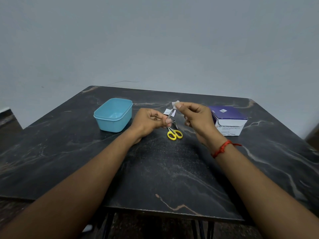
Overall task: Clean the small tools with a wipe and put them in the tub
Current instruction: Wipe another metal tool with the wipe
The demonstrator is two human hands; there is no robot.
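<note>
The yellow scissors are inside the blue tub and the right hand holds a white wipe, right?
Not quite. The head view shows the yellow scissors lying on the table, beside the blue tub, not inside it. The right hand does hold the white wipe.

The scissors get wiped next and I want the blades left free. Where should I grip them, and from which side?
Take the scissors by their yellow loops, coming from the near side. They lie flat on the table, loops toward the person, blades pointing away toward the left hand.
</note>
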